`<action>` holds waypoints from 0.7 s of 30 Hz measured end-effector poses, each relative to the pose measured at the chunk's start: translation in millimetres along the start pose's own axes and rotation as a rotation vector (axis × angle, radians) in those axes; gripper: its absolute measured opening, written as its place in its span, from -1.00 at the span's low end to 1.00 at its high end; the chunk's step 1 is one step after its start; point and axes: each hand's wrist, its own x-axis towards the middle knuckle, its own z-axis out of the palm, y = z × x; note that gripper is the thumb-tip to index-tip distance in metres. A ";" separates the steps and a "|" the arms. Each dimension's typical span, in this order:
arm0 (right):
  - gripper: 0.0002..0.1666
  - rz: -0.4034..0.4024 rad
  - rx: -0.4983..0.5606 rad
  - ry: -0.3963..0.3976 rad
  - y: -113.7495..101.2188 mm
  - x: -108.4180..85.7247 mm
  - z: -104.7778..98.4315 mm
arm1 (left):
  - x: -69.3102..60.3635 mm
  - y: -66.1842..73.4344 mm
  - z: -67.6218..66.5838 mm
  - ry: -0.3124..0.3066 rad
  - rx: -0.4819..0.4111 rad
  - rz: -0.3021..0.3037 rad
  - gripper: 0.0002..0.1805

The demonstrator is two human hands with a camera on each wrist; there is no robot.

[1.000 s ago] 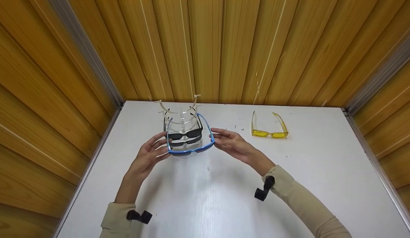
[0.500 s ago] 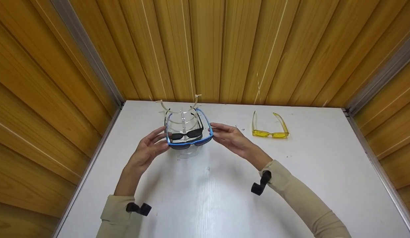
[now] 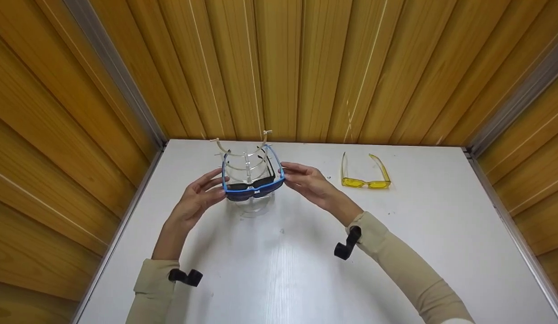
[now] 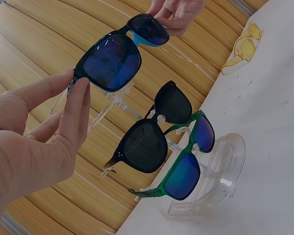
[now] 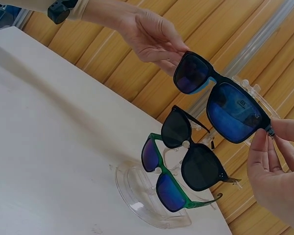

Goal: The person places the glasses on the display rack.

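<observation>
Blue-framed sunglasses with dark blue lenses (image 3: 241, 195) are held level by both hands, in front of a clear display stand (image 3: 254, 209). The left hand (image 3: 194, 199) pinches one hinge corner between thumb and fingers; the right hand (image 3: 314, 184) pinches the other. In the left wrist view the blue pair (image 4: 112, 63) is above black sunglasses (image 4: 146, 146) and green-framed sunglasses (image 4: 183, 175), both resting on the stand's tiers. The right wrist view shows the blue pair (image 5: 235, 112) near the stand's upper arms, its temples mostly hidden; whether they touch the stand, I cannot tell.
Yellow sunglasses (image 3: 366, 184) lie with temples spread on the white table (image 3: 396, 270), right of the stand. Wood-patterned panels (image 3: 279, 67) rise behind the table and at both sides, with metal strips at the corners.
Both hands have carried the blue sunglasses away from the table's front edge, closer in over the stand and slightly left. Their front now overlaps the black pair in the head view.
</observation>
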 end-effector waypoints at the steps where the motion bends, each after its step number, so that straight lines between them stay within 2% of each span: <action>1: -0.40 0.004 0.001 0.004 -0.3 0.4 0.3 | 1.0 -0.1 -0.6 -0.002 0.004 -0.002 -0.22; 12: -0.38 0.013 -0.048 0.023 -5.4 8.0 4.8 | 13.1 8.4 -7.1 0.000 0.015 -0.005 -0.26; 21: -0.40 0.008 -0.052 0.035 -8.1 17.4 7.7 | 16.6 13.1 -9.9 0.002 -0.023 0.009 -0.31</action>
